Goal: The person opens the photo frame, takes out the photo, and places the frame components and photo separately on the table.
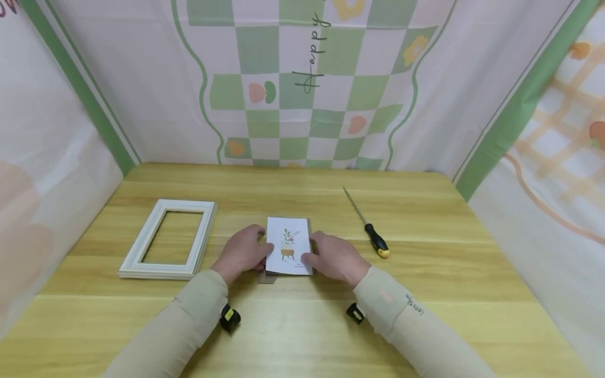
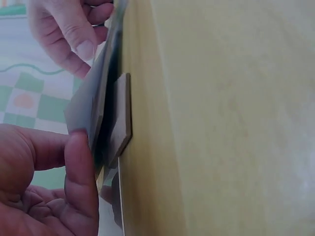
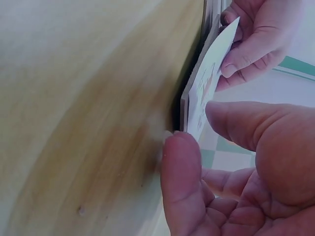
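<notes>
A white picture card printed with a potted plant lies on a brown backing board, its edge showing at the right. My left hand pinches the left edge of card and board between thumb and fingers. At the right edge, my right hand holds them, its thumb over the card's lower corner and its fingers by the board's edge. In the left wrist view, the board is tilted above the table, with a brown stand flap under it. The board's underside is mostly hidden.
A white picture frame, its opening showing the wooden table, lies to the left. A screwdriver with a black and yellow handle lies to the right. Black wrist devices sit under both sleeves. Patterned cloth hangs behind the table.
</notes>
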Demonstrator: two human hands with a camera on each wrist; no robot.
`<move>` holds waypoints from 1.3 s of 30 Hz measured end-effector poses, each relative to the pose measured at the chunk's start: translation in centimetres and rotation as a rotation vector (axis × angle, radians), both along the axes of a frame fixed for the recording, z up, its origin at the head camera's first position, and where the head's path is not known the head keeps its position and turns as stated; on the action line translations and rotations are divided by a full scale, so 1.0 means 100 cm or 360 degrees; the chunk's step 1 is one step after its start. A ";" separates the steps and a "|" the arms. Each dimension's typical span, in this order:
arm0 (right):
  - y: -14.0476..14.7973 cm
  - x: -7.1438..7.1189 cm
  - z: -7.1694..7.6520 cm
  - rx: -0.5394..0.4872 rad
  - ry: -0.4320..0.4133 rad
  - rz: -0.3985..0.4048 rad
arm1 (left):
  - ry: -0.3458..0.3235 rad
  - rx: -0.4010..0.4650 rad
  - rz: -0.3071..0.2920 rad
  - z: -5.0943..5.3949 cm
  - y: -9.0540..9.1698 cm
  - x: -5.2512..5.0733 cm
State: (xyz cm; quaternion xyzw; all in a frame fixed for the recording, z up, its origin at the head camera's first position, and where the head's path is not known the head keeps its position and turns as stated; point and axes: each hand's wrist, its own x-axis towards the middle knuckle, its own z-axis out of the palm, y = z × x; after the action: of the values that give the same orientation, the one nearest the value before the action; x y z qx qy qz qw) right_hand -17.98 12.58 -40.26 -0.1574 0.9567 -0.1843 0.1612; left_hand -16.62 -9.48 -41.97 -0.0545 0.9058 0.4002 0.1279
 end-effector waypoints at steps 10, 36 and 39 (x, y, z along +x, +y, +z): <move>0.002 0.002 0.001 -0.0051 -0.0156 -0.0060 | -0.0074 0.0216 0.0027 0.000 -0.001 0.002; 0.014 -0.007 0.007 -0.0158 -0.0162 -0.0216 | 0.0124 -0.0201 -0.0094 -0.002 0.002 0.004; 0.022 -0.008 0.009 -0.0145 -0.0141 -0.0225 | 0.0189 -0.0249 -0.0131 -0.002 0.002 0.006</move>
State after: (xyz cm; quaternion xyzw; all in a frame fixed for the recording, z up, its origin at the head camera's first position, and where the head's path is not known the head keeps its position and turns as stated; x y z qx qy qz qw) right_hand -18.78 14.74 -39.37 -0.0884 0.9479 -0.2455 0.1826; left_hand -15.99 -9.26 -42.19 -0.0032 0.9418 0.3251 0.0858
